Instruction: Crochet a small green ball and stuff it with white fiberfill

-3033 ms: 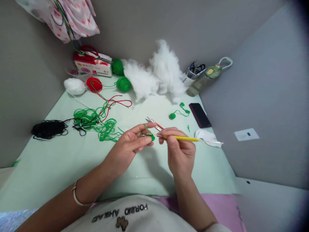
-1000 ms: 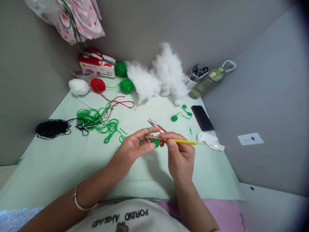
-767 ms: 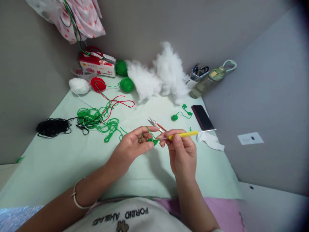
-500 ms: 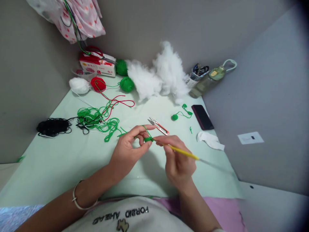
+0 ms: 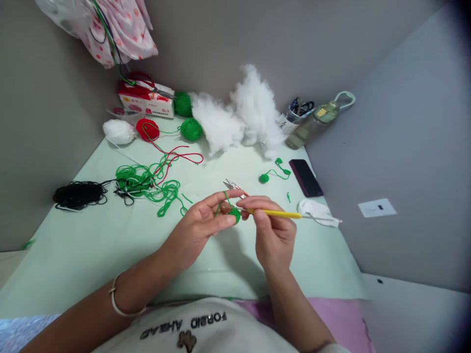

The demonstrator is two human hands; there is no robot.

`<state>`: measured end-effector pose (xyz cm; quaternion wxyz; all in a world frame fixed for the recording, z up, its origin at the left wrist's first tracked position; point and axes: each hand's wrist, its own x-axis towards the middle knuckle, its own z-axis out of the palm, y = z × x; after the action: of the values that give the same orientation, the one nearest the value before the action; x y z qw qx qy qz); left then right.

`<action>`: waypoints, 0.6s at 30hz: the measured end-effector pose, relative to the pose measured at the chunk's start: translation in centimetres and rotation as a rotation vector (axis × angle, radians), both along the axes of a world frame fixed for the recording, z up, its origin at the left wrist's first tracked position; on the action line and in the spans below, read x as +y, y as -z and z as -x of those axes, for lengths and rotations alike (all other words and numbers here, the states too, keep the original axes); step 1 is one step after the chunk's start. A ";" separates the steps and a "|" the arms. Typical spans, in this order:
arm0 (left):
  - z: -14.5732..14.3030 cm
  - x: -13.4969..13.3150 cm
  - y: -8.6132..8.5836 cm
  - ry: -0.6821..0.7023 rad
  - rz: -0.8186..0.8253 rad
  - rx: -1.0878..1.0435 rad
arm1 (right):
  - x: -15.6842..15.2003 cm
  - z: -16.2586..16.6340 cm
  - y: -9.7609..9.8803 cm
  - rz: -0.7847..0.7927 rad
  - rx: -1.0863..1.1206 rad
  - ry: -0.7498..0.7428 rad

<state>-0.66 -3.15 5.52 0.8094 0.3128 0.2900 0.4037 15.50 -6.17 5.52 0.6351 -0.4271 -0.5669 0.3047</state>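
Note:
Between the thumb and fingers of my left hand (image 5: 200,223) is a small green crochet piece (image 5: 234,214). Green yarn runs up from it over my raised left index finger. My right hand (image 5: 274,230) grips a crochet hook (image 5: 281,214) with a yellow handle, pencil-fashion. Its tip meets the green piece; the exact stitch is too small to make out. Just beyond my fingers lie thread snips (image 5: 232,185), partly covered by my hands.
Tangled green yarn (image 5: 138,177) and a black yarn bundle (image 5: 80,194) lie on the left. White stuffing (image 5: 253,108) is heaped at the back. To the right are a phone (image 5: 306,177), a bottle (image 5: 316,120), a white cloth (image 5: 318,212) and small green crochet pieces (image 5: 264,178).
The hook has swung closer to level, and my right hand has turned with it. The green piece has tilted and shows more of its face. The whole view has shifted slightly.

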 end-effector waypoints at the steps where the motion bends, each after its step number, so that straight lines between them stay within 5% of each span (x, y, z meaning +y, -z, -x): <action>1: -0.1 -0.1 0.0 -0.004 -0.035 0.025 | 0.0 0.1 0.0 -0.003 -0.024 -0.003; 6: -0.5 -0.1 0.0 -0.112 -0.024 0.054 | -0.3 0.6 0.4 -0.152 -0.390 0.131; 9: -0.3 0.1 0.1 -0.030 0.132 -0.071 | -0.4 0.2 0.6 -0.302 -0.594 0.167; 13: 0.1 0.5 0.2 0.005 0.235 -0.154 | 0.0 -0.3 0.3 -0.126 -0.205 0.138; 18: -0.1 0.2 0.4 0.013 0.008 -0.030 | 0.2 -0.1 0.6 0.093 0.046 0.021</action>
<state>-0.56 -2.95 5.08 0.8173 0.3053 0.2776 0.4021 15.60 -5.93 4.93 0.6304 -0.4551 -0.5329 0.3339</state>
